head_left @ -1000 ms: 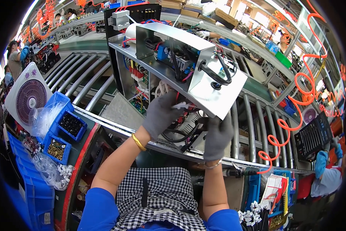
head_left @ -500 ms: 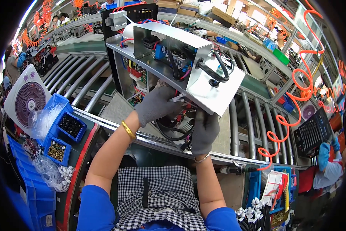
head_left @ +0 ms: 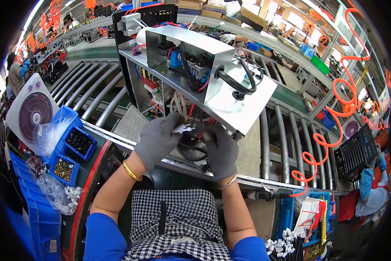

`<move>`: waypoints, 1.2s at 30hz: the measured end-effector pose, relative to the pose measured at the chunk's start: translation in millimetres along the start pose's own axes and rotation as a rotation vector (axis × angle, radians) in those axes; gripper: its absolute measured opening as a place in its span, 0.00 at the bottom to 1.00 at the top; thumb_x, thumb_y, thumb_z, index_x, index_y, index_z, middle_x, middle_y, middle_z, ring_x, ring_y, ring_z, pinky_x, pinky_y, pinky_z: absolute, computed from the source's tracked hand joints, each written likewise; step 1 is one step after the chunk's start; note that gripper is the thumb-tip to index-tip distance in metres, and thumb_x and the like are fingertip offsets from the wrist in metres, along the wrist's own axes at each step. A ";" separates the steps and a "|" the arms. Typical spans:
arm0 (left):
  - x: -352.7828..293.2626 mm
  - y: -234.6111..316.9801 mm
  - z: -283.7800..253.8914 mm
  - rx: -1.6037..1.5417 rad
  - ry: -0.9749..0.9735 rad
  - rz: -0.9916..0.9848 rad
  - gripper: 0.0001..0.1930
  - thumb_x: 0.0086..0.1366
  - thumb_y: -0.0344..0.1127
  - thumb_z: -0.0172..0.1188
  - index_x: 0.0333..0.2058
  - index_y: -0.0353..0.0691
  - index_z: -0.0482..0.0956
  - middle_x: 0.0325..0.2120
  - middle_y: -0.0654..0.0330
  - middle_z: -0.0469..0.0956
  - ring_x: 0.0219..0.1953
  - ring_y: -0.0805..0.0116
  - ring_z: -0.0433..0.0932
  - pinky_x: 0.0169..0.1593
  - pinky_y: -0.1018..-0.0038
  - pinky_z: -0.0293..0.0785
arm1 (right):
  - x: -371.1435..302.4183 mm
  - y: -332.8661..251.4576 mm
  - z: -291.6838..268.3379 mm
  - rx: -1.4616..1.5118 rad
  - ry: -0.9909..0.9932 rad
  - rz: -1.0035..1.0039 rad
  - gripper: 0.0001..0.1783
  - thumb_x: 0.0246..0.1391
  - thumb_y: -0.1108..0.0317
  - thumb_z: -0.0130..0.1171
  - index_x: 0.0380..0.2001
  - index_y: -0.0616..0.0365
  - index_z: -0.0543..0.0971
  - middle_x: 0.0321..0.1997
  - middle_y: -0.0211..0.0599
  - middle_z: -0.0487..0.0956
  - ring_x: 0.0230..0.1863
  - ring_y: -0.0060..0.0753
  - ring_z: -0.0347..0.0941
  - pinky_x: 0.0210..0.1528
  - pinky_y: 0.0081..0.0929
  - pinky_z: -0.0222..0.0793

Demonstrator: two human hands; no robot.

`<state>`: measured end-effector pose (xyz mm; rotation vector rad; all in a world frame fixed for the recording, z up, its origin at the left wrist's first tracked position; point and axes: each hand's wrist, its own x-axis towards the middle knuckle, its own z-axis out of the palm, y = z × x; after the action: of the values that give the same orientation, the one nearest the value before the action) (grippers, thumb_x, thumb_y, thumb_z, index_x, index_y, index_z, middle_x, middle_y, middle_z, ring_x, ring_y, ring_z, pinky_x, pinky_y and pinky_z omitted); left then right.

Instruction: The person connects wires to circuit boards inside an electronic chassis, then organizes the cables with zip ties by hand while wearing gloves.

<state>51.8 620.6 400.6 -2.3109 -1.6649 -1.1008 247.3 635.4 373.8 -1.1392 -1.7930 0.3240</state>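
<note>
A metal machine housing (head_left: 173, 80) with circuit boards and wiring inside stands on the roller line in front of me. My left hand (head_left: 158, 139), in a grey glove, pinches a small white connector (head_left: 183, 128) below the housing's near edge. Red and black wires (head_left: 191, 112) hang from the housing just above it. To the right, my right hand (head_left: 222, 150), also gloved, has its fingers closed close to the connector and the wires; what they hold is hidden. A thick black cable (head_left: 191, 152) loops beneath my hands.
Metal rollers (head_left: 282, 143) run to both sides. Blue bins (head_left: 80, 143) of small parts and a white fan (head_left: 32, 114) stand at left. A power screwdriver (head_left: 267, 195) on a coiled orange hose (head_left: 319, 143) lies at right, near a blue tray (head_left: 286, 213). A co-worker (head_left: 373, 191) handles a black panel (head_left: 356, 150).
Both hands have drawn back from under the housing toward me and to the left. The white connector has come along in the left hand, and more wires show behind it.
</note>
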 end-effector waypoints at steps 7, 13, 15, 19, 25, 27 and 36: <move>10.3 16.4 7.2 -1.174 -0.360 -0.782 0.08 0.65 0.39 0.60 0.33 0.42 0.79 0.17 0.69 0.68 0.15 0.81 0.61 0.19 0.81 0.53 | -4.0 1.7 -6.9 0.105 -0.044 0.055 0.09 0.56 0.69 0.62 0.40 0.57 0.81 0.35 0.41 0.82 0.34 0.34 0.80 0.38 0.28 0.73; 2.5 25.0 24.2 -1.468 -0.125 -0.819 0.07 0.66 0.38 0.61 0.33 0.41 0.77 0.17 0.71 0.68 0.14 0.86 0.58 0.17 0.85 0.49 | -9.2 2.1 -5.6 0.267 -0.095 0.072 0.10 0.54 0.69 0.65 0.38 0.61 0.81 0.38 0.37 0.81 0.35 0.27 0.77 0.39 0.25 0.72; 2.3 27.5 23.7 -1.508 -0.089 -0.851 0.07 0.67 0.37 0.61 0.34 0.41 0.77 0.17 0.71 0.68 0.13 0.86 0.57 0.17 0.85 0.48 | -10.0 2.3 2.1 0.261 -0.014 0.073 0.10 0.54 0.69 0.66 0.37 0.63 0.80 0.36 0.36 0.81 0.34 0.26 0.76 0.39 0.24 0.72; 1.0 26.8 20.8 -1.516 -0.115 -0.809 0.07 0.67 0.37 0.61 0.36 0.40 0.77 0.17 0.71 0.68 0.14 0.86 0.58 0.17 0.86 0.49 | -7.4 -2.1 8.8 0.286 -0.003 0.088 0.11 0.55 0.68 0.66 0.37 0.63 0.79 0.35 0.36 0.81 0.34 0.25 0.76 0.39 0.24 0.72; -1.5 22.9 22.9 -1.501 -0.084 -0.818 0.08 0.68 0.37 0.59 0.38 0.40 0.78 0.17 0.71 0.69 0.14 0.86 0.58 0.17 0.86 0.49 | -7.3 -3.0 4.6 0.291 -0.013 0.101 0.11 0.55 0.67 0.66 0.36 0.63 0.80 0.35 0.36 0.81 0.33 0.23 0.75 0.37 0.23 0.71; -0.8 23.0 23.5 -1.526 -0.079 -0.790 0.08 0.68 0.37 0.59 0.39 0.39 0.78 0.17 0.71 0.69 0.14 0.86 0.58 0.17 0.86 0.50 | -7.5 -0.2 5.8 0.311 0.005 0.091 0.12 0.54 0.67 0.67 0.37 0.64 0.79 0.35 0.36 0.81 0.33 0.23 0.74 0.36 0.22 0.71; -0.5 24.1 23.0 -1.435 -0.080 -0.780 0.08 0.69 0.36 0.58 0.41 0.39 0.78 0.17 0.72 0.69 0.14 0.86 0.58 0.16 0.86 0.50 | -6.2 1.1 3.3 0.320 -0.001 0.083 0.12 0.55 0.68 0.66 0.38 0.64 0.79 0.36 0.37 0.80 0.35 0.25 0.76 0.39 0.24 0.72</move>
<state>83.8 621.1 391.2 -2.0369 -2.2457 -3.2237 245.8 631.7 367.9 -0.9850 -1.6261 0.6360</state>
